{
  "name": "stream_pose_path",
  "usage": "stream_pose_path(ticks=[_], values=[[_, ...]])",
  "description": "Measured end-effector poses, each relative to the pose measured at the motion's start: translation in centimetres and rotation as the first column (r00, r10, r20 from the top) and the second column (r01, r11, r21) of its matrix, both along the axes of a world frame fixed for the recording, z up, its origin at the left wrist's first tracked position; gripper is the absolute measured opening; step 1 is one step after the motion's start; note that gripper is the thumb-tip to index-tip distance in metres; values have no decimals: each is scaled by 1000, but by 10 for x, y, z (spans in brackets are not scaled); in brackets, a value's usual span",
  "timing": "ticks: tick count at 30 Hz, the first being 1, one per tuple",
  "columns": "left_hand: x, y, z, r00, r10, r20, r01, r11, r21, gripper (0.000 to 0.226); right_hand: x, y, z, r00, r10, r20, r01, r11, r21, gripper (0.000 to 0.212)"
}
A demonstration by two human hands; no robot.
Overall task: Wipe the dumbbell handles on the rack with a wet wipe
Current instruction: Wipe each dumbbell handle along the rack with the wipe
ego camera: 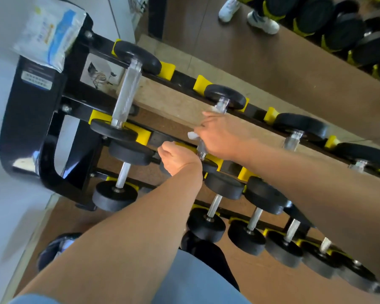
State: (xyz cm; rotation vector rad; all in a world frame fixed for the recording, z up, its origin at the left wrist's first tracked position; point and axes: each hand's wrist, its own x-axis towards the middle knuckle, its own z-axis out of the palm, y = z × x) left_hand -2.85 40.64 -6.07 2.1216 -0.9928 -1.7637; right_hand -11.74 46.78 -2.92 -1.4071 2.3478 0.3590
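Observation:
A black rack (75,110) with yellow cradles carries several dumbbells on tiered rails. My right hand (219,134) is wrapped round the chrome handle of the second dumbbell (225,96) on the top tier, with a white wet wipe (192,135) bunched under its fingers. My left hand (176,159) grips the near black end of the same dumbbell, which it mostly hides. To the left, the first dumbbell (127,93) shows its whole chrome handle. Smaller dumbbells (206,224) fill the lower tier.
A pack of wet wipes (51,34) lies on top of the rack's left end plate. A mirror (294,51) behind the rack reflects dumbbells and a person's white shoes. A white wall (0,106) stands on the left, and wooden floor lies below.

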Motion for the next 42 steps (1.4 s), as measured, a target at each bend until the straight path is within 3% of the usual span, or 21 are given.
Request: stream_pose_path(ticks=[3, 4, 5, 7, 8, 9, 11, 12, 13, 15, 17, 19, 22, 25, 29, 31, 33, 36, 37, 39, 42], values=[[0, 0, 4, 1000, 0, -9, 0, 1000, -3, 36, 39, 1, 3, 941, -246, 234, 282, 950, -137, 22], [1, 0, 5, 1000, -1, -12, 1, 1000, -3, 36, 52, 6, 7, 866, -353, 354, 429, 888, -165, 24], [1, 0, 7, 1000, 1, -15, -1, 1000, -4, 36, 65, 14, 11, 714, -466, 523, 620, 768, -162, 27], [1, 0, 8, 1000, -6, -20, 5, 1000, -10, 37, 92, 30, 22, 208, -589, 781, 949, 314, -17, 27], [1, 1, 8, 1000, -20, -22, 20, 1000, -7, 37, 99, 35, 28, -18, -594, 804, 998, 36, 49, 23], [2, 1, 8, 999, -35, -23, 35, 999, -3, 37, 99, 39, 32, -180, -579, 795, 973, -224, 57, 20], [3, 1, 8, 998, -55, -24, 55, 998, -2, 36, 79, 41, 39, -360, -477, 801, 811, -585, 16, 37], [3, 1, 7, 998, -66, -18, 66, 998, -6, 37, 61, 40, 40, -364, -441, 820, 748, -664, -25, 42], [4, 1, 5, 997, -77, -11, 76, 997, -13, 38, 43, 36, 38, -336, -473, 815, 740, -668, -82, 42], [3, 1, 5, 996, -92, 3, 92, 995, -36, 40, 18, 16, 31, -257, -592, 764, 820, -552, -152, 34], [2, 1, 5, 995, -99, 23, 100, 994, -51, 41, 17, -9, 20, -136, -771, 622, 949, -281, -141, 23], [1, 0, 6, 994, -99, 34, 101, 993, -58, 41, 31, -27, 15, 71, -886, 459, 988, 0, -153, 29], [0, 2, 8, 994, -104, 33, 106, 993, -47, 41, 59, -22, 15, 144, -886, 441, 983, 76, -169, 43], [0, 5, 8, 993, -111, 35, 113, 990, -80, 41, 78, -8, 19, 212, -889, 407, 975, 221, -24, 30], [0, 4, 12, 989, -138, 52, 142, 985, -93, 43, 69, 4, 52, 603, -733, 313, 679, 678, 279, 15], [3, 4, 11, 983, -174, 55, 178, 980, -93, 44, 56, 11, 65, 606, -723, 332, 647, 691, 321, 6], [4, 4, 9, 978, -202, 50, 205, 975, -86, 45, 40, 18, 70, 478, -815, 328, 800, 558, 221, 18], [5, 3, 6, 975, -218, 41, 221, 972, -75, 45, 15, 21, 58, -30, -845, 534, 996, -70, -55, 29], [5, 3, 4, 973, -225, 41, 228, 970, -79, 45, 10, 14, 53, -129, -787, 604, 980, -194, -42, 28], [4, 3, 3, 971, -234, 49, 238, 967, -89, 44, 10, -6, 37, -157, -779, 607, 979, -203, -8, 22], [2, -1, 0, 970, -227, 89, 235, 967, -97, 42, 25, -23, 19, 78, -897, 435, 994, 39, -99, 27]])
